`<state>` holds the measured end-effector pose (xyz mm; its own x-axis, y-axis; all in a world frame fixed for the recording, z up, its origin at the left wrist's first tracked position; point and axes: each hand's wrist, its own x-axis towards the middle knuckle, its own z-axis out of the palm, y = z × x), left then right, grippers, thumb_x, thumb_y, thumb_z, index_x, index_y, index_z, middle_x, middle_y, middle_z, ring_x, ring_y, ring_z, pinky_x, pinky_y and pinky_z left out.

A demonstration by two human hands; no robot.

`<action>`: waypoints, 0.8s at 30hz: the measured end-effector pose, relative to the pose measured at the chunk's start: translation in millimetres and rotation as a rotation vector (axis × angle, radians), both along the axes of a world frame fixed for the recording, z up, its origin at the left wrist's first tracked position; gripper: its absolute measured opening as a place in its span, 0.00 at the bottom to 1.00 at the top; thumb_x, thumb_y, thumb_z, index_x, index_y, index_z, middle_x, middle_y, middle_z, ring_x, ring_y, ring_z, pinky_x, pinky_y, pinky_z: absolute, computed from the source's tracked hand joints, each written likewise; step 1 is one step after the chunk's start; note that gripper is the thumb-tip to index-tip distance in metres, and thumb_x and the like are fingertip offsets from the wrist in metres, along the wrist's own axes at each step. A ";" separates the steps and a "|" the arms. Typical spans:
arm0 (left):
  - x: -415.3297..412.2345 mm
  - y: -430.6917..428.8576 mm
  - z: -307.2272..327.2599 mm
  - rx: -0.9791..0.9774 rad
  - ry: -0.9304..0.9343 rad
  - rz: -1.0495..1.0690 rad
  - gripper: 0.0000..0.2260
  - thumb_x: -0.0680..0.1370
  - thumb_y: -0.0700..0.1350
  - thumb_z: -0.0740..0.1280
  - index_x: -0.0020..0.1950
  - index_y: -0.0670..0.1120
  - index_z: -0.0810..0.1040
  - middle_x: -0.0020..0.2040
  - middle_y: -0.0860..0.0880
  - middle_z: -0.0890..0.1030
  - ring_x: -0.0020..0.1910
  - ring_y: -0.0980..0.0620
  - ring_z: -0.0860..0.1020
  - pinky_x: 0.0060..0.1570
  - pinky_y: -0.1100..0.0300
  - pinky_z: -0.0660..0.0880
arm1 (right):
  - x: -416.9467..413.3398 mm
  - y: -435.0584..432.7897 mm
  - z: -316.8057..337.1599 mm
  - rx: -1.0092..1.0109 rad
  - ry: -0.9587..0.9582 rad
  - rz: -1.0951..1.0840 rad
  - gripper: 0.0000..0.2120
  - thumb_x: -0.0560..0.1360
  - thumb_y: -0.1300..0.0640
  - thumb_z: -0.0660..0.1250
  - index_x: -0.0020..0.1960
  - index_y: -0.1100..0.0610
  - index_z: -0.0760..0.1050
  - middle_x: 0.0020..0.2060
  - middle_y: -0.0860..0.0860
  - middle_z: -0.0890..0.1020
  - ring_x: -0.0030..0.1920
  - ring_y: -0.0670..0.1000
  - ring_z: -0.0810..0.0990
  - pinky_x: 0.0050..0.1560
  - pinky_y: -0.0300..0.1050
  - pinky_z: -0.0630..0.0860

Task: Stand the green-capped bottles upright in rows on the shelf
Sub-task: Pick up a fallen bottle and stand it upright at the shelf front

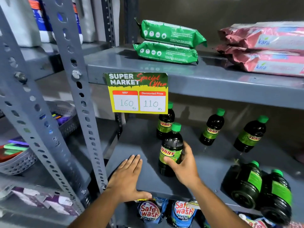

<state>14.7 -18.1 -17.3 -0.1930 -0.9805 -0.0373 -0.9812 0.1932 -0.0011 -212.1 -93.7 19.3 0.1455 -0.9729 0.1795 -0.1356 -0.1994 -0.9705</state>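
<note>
On shelf [205, 163]: right hand [184, 167] grips upright bottle [171, 150]; left hand [126, 176] flat.

price card [137, 93]: SUPER MARKET, MRP 160, Discounted Price 110 | bottles [171, 151]: SUNNY | pouches [148, 211]: Safewash | pink packs [266, 41]: kara

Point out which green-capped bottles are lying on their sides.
The two bottles at the shelf's front right corner lie flat, bases toward the camera. The other four stand upright, one gripped by the right hand.
</note>
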 end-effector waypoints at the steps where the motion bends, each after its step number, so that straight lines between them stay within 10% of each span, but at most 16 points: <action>1: -0.3 0.0 0.4 -0.002 -0.004 0.000 0.60 0.62 0.85 0.45 0.78 0.43 0.36 0.78 0.46 0.35 0.76 0.48 0.33 0.76 0.50 0.37 | -1.2 2.0 -1.8 -0.016 -0.005 0.034 0.38 0.66 0.64 0.79 0.69 0.47 0.66 0.59 0.46 0.82 0.60 0.48 0.81 0.60 0.46 0.76; 7: 0.6 1.1 -0.7 -0.011 -0.015 0.001 0.60 0.62 0.85 0.45 0.78 0.43 0.36 0.79 0.45 0.35 0.77 0.47 0.34 0.76 0.50 0.38 | -11.6 14.0 -3.4 -0.066 0.016 0.123 0.37 0.68 0.67 0.77 0.69 0.46 0.64 0.62 0.47 0.79 0.63 0.47 0.78 0.63 0.46 0.75; 12: 0.1 -0.7 -2.0 -0.014 -0.006 0.004 0.60 0.62 0.85 0.45 0.78 0.43 0.37 0.79 0.46 0.36 0.77 0.48 0.35 0.76 0.50 0.39 | -13.4 24.9 -2.3 -0.118 0.145 0.100 0.36 0.66 0.47 0.76 0.66 0.26 0.62 0.64 0.39 0.76 0.65 0.45 0.75 0.65 0.50 0.72; 17: -0.6 1.2 -2.3 -0.012 -0.011 0.004 0.60 0.61 0.86 0.44 0.78 0.43 0.37 0.79 0.46 0.36 0.77 0.48 0.35 0.76 0.50 0.38 | -13.0 27.1 -6.4 -0.120 0.167 0.100 0.35 0.67 0.47 0.75 0.67 0.31 0.63 0.65 0.45 0.76 0.66 0.46 0.75 0.66 0.56 0.72; 24: -0.1 0.8 -1.9 -0.019 -0.001 0.008 0.60 0.61 0.86 0.44 0.78 0.44 0.37 0.79 0.46 0.37 0.77 0.48 0.35 0.76 0.51 0.38 | -13.5 27.5 -23.7 -0.159 0.347 0.006 0.37 0.60 0.43 0.80 0.65 0.38 0.66 0.57 0.37 0.71 0.60 0.28 0.67 0.58 0.26 0.64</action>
